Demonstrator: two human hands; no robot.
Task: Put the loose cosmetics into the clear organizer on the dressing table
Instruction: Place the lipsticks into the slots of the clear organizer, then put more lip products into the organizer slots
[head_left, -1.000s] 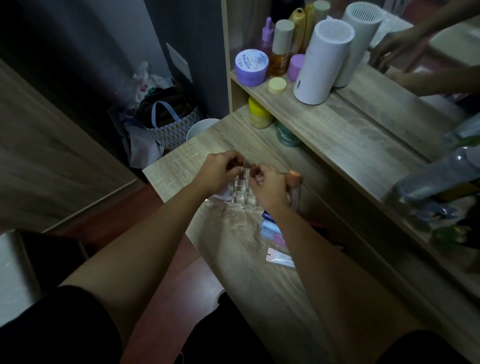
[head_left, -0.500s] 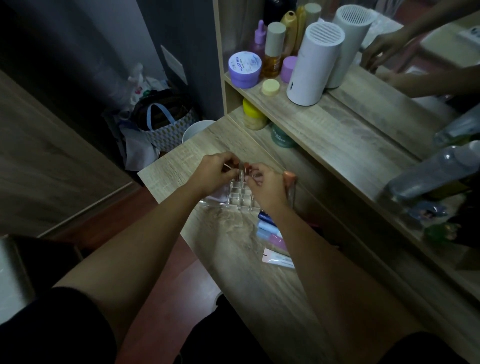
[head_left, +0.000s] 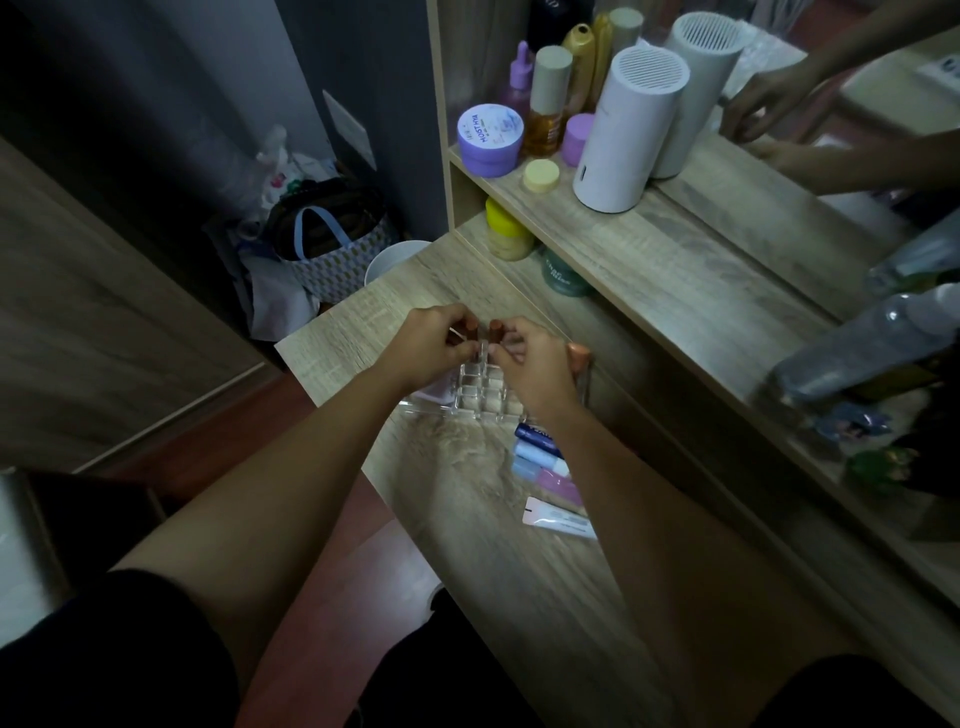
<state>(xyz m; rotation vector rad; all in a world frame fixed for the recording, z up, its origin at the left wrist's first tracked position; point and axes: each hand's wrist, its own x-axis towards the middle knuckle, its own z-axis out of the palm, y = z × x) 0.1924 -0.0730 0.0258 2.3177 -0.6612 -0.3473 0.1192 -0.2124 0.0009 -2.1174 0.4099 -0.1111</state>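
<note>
A clear organizer (head_left: 475, 396) with a grid of small square cells sits on the wooden dressing table (head_left: 467, 280). My left hand (head_left: 434, 345) pinches a small brown lipstick tube (head_left: 470, 328) over the organizer's far cells. My right hand (head_left: 535, 364) pinches a second brown tube (head_left: 496, 330) right beside it. The tubes' lower ends are hidden by my fingers. An orange-capped tube (head_left: 579, 353) stands at the organizer's right side, behind my right hand. Loose cosmetics lie near my right forearm: a dark blue tube (head_left: 535, 434), a pale blue tube (head_left: 532, 457), a pink tube (head_left: 558, 483) and a white tube (head_left: 558, 519).
The shelf above holds a purple jar (head_left: 490, 140), an amber bottle (head_left: 545, 104), a small yellow jar (head_left: 541, 175) and a white cylinder (head_left: 626, 130). A yellow-lidded jar (head_left: 506, 231) and green jar (head_left: 561, 273) stand beneath. A mirror (head_left: 831, 104) is behind. Bags (head_left: 322, 244) lie on the floor.
Both hands have stayed over the organizer's far cells. The two brown tubes now show upright between my fingertips, close together. The camera has shifted slightly.
</note>
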